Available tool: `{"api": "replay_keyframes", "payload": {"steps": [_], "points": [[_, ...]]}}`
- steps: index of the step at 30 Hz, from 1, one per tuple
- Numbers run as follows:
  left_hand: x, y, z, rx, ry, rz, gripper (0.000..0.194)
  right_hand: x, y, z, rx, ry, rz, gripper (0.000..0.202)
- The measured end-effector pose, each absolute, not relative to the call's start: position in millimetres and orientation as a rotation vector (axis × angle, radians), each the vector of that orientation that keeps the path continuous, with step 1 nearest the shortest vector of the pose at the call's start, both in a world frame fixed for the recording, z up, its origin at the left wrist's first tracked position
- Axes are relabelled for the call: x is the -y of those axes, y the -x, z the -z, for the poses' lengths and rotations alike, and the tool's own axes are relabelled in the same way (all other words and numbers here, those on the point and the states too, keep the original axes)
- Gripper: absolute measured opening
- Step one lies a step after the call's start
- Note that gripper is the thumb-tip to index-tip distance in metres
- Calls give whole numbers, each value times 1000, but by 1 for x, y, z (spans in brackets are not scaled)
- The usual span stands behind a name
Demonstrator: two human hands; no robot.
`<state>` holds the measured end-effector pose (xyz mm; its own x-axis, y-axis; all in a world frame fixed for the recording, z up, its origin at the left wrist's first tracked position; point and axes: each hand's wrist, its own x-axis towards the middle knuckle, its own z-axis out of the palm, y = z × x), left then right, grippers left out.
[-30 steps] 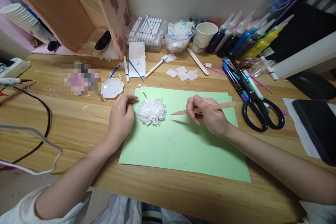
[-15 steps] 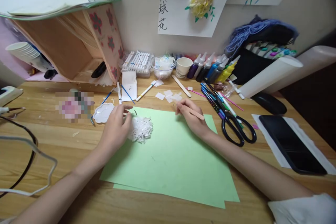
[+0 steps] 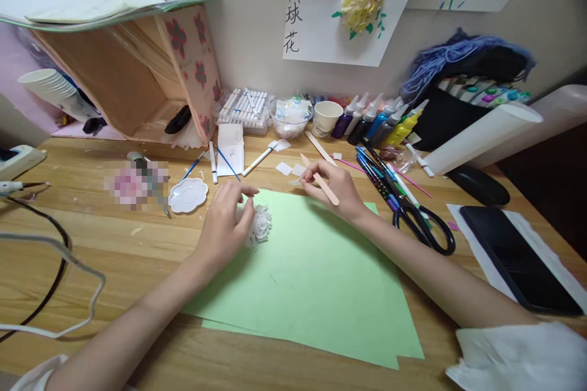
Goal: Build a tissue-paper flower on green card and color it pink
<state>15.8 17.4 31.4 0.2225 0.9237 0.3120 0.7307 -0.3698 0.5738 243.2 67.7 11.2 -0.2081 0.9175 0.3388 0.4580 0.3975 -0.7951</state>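
Observation:
My left hand (image 3: 225, 220) is over the left side of a ruffled white paper flower (image 3: 261, 224), partly covering it. Its thumb and forefinger are apart with nothing visible between them; whether it touches the flower I cannot tell. The flower lies on light green paper (image 3: 316, 287). My right hand (image 3: 337, 188) is closed around a flat wooden craft stick (image 3: 326, 188), which slants across the fingers. At its fingertips is a thin whitish paper piece (image 3: 296, 182), beside small white paper squares (image 3: 284, 168) on the desk.
Left of the green paper lies a white palette (image 3: 188, 195). Black-handled scissors (image 3: 447, 238), pens (image 3: 371, 174) and a phone (image 3: 518, 256) are on the right. A paper cup (image 3: 327, 117) and paint bottles (image 3: 367, 119) line the back. Cables (image 3: 98, 293) run at left.
My left hand has shifted right, covering more of the flower. The right hand has dipped to the paper squares, and its stick has swung more upright. The view has moved slightly left.

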Motion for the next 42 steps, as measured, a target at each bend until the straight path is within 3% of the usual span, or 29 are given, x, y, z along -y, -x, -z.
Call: {"api": "replay_keyframes", "payload": {"steps": [4, 11, 17, 29, 42], "points": [[-7, -25, -39, -1400, -2198, -790, 16, -38, -235, -27, 1617, 1033, -1214, 16], [22, -26, -41, -1249, -2075, -781, 9, -5, -232, -22, 1537, 946, -1456, 14], [50, -3, -31, -1257, -2098, -670, 6, 3, -236, -6, 1659, 845, -1649, 49], [59, -5, -19, -1429, -2021, -601, 11, -4, -219, 0, 1863, 740, -1646, 45], [51, -6, -26, -1547, -2146, -627, 11, -8, -211, -3, 1711, 865, -1617, 48]]}}
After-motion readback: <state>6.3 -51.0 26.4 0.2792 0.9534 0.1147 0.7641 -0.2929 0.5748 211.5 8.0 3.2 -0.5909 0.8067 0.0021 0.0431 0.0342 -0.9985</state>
